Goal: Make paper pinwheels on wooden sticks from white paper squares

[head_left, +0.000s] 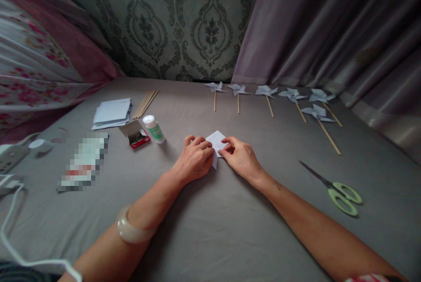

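A small piece of white paper (pixel 217 140), partly folded, lies on the grey cloth between my two hands. My left hand (pixel 196 157) presses its curled fingers on the paper's left side and hides part of it. With thumb and index finger, my right hand (pixel 241 158) pinches the paper's right edge. One pointed flap sticks out below, between the hands. A glue bottle (pixel 154 129) with a white cap and green label stands left of my left hand. Beside it sits an open red box (pixel 140 139) of small dark metal pieces.
Several paper pinwheels on sticks (pixel 267 92) lie along the back right. Green-handled scissors (pixel 344 196) rest at right. A paper stack (pixel 112 113) and wooden sticks (pixel 145 104) lie back left. A blurred flat object (pixel 87 159), power strip (pixel 13 157) and white cable (pixel 13 247) are at left.
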`<state>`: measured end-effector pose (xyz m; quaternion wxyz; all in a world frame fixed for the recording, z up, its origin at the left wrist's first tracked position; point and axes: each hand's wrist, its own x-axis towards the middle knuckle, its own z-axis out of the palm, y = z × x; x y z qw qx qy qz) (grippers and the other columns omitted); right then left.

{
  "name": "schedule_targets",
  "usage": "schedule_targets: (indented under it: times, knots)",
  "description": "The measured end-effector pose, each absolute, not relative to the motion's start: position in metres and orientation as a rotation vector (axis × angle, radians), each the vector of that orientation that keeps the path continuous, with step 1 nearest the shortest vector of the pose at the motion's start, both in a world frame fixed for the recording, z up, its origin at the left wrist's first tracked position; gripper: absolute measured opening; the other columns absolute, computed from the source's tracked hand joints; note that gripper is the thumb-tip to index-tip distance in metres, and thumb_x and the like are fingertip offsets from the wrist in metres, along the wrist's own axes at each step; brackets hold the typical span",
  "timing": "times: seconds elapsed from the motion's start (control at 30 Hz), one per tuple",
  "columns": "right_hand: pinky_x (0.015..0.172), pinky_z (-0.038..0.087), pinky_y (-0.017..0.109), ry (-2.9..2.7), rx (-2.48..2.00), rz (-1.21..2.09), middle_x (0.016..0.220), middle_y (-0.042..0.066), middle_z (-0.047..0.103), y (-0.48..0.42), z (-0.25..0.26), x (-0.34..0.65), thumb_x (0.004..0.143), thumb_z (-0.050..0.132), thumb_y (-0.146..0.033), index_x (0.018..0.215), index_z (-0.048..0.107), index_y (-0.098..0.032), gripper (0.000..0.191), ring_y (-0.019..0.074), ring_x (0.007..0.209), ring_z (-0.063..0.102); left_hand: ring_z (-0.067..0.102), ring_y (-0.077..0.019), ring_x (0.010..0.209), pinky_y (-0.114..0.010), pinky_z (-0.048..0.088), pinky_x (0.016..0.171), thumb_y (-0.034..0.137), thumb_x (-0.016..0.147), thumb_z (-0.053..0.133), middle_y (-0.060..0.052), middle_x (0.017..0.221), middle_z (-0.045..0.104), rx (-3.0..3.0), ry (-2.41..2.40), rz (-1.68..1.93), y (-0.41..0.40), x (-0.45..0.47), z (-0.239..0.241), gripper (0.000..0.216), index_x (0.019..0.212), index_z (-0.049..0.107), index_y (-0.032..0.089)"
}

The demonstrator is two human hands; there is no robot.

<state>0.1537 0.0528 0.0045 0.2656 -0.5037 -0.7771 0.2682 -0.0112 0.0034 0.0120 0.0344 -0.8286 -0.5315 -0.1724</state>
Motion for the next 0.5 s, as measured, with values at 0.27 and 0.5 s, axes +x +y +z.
schedule_targets:
  times: [0.27,0.5]
  knots:
    - [0.076,0.049,0.029,-2.075,-1.433,0.739,0.078,0.002,0.073,0.0526,0.0096,0.1514,0.075,0.067,-0.017,0.109,0.059,-0.017,0.035,0.0184,0.078,0.069,0.053,-0.0219,0.092,-0.044,0.027,0.089,0.022,0.088,0.046,-0.006,0.087,0.069,-2.555,-1.647,-0.534,0.003,-0.011,0.0136,0.024,0.085,0.069,0.02]
    - [0.074,0.048,0.03,-2.052,-1.472,0.684,0.077,0.002,0.073,0.0512,0.0082,0.1504,0.074,0.069,-0.019,0.109,0.057,-0.018,0.038,0.0208,0.079,0.069,0.053,-0.0217,0.09,-0.044,0.027,0.088,0.021,0.087,0.046,-0.006,0.087,0.069,-2.555,-1.627,-0.564,0.0033,-0.0111,0.0134,0.024,0.083,0.069,0.021]
